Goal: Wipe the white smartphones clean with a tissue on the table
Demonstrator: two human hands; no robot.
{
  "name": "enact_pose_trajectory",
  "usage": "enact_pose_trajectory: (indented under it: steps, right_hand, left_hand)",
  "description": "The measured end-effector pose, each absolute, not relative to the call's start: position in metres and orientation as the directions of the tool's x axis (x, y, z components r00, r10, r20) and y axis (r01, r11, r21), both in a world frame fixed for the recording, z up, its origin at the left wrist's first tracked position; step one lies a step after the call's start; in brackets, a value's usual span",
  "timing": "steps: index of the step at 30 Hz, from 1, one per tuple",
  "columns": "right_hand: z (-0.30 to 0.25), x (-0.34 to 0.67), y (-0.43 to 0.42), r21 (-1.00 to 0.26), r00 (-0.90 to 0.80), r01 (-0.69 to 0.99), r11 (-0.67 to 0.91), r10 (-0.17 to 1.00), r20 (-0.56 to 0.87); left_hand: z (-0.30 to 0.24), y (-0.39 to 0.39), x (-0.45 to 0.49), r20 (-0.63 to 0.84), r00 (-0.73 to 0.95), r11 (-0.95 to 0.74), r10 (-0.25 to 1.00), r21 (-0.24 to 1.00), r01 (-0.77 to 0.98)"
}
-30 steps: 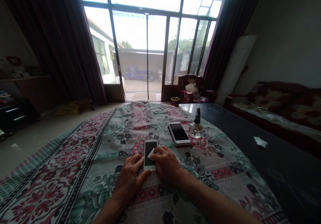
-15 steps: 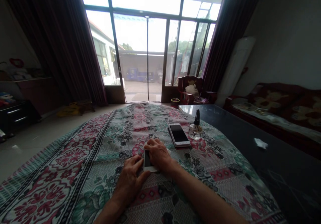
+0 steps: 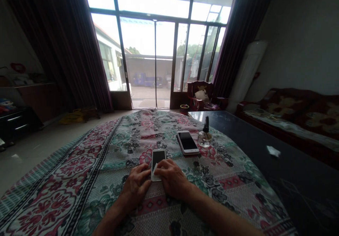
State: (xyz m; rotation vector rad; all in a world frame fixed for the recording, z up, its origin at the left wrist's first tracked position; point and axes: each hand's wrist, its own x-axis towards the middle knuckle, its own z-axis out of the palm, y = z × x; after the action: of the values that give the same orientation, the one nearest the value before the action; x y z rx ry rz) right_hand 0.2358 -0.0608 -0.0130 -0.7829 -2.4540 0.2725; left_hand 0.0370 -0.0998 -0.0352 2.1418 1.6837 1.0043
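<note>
Head camera view: two bare hands at one of two smartphones laid on a single floral cloth [image 3: 225,174]. The nearer smartphone [image 3: 159,156], white-framed with a dark screen, lies face up between the hands. The left hand [image 3: 136,183] rests along its left side, fingertips at the edge and thumb near the lower left corner; its fingers are slightly parted and do not close round the phone. The right hand [image 3: 172,177] lies over the lower right part of the screen, its fingers drawn narrow and holding one white tissue [image 3: 155,167] against the glass.

Beyond the right hand lie two further objects: the second smartphone [image 3: 188,142], also white-framed and face up, and, just to its right, one squat clear bottle [image 3: 204,139] with a tall black top, standing upright. One crumpled white paper [image 3: 273,151] lies apart on the bare dark tabletop [image 3: 293,179] at the right.

Background: two dark curtains, the left [image 3: 58,52] and the right [image 3: 233,42], flank one glazed doorway [image 3: 165,77]; one wooden armchair [image 3: 200,91] stands beside it, and one red sofa [image 3: 288,105] occupies the right side.
</note>
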Motion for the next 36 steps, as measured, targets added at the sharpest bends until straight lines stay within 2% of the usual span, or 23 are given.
enact_pose_trajectory:
  steps: [8,14,21,23,29,36]
  right_hand:
    - [-0.012,0.238,-0.059,-0.271,-0.746,0.371,0.888,0.459,0.483]
    - [-0.015,0.242,-0.056,-0.323,-0.674,0.402,0.857,0.516,0.529]
    - [-0.015,0.241,-0.058,-0.282,-0.745,0.325,0.903,0.428,0.511]
    - [-0.016,0.243,-0.055,-0.279,-0.726,0.352,0.893,0.449,0.521]
    - [-0.014,0.255,-0.047,-0.243,-0.584,0.569,0.786,0.594,0.553]
    - [-0.015,0.248,-0.057,-0.265,-0.699,0.368,0.891,0.453,0.554]
  left_hand:
    - [-0.039,-0.098,0.038,0.403,0.066,-0.301,0.913,0.556,0.775]
    - [-0.038,-0.099,0.038,0.403,0.069,-0.299,0.912,0.543,0.785]
    - [-0.038,-0.100,0.038,0.405,0.072,-0.300,0.912,0.533,0.791]
    - [-0.037,-0.100,0.038,0.411,0.076,-0.307,0.909,0.534,0.788]
    - [-0.040,-0.099,0.039,0.420,0.078,-0.308,0.904,0.513,0.801]
    - [-0.039,-0.100,0.040,0.413,0.043,-0.280,0.910,0.533,0.799]
